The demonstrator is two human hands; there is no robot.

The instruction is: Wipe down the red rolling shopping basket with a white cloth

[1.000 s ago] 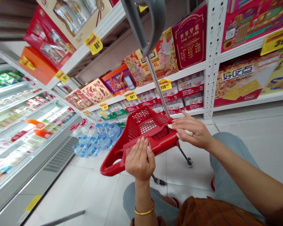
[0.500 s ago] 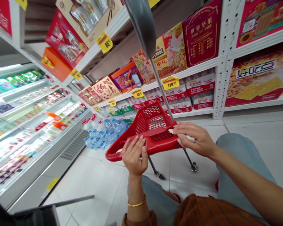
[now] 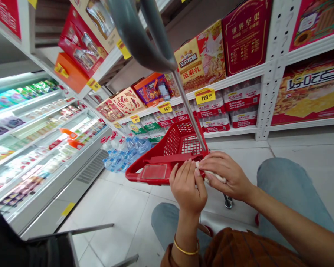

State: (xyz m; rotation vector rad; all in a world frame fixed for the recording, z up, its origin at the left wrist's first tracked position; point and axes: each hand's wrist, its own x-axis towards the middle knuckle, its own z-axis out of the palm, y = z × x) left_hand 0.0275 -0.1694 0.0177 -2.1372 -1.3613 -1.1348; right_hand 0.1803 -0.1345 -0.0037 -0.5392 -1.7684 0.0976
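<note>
A small red plastic shopping cart (image 3: 156,172) stands before me, its perforated basket facing the shelf and a metal pole rising from its right side. My left hand (image 3: 188,185) is closed over the near rim, fingers on top, right of a flat label panel. Close beside it, my right hand (image 3: 226,174) grips a whitish cloth (image 3: 215,176) and presses it against the rim's right corner. Part of the cloth is hidden under the fingers. A grey looped handle (image 3: 144,40) tops the pole.
Boxed goods and packs of bottled water fill the shelf (image 3: 242,78) ahead. Large blue water bottles (image 3: 125,154) sit on the floor to its left. A lit refrigerated case (image 3: 69,178) runs along the left. A black object with metal legs (image 3: 13,241) occupies the lower left.
My left hand has slid right along the cart's rim, closer to my right hand, uncovering the label panel. The right hand with the cloth has shifted slightly lower.
</note>
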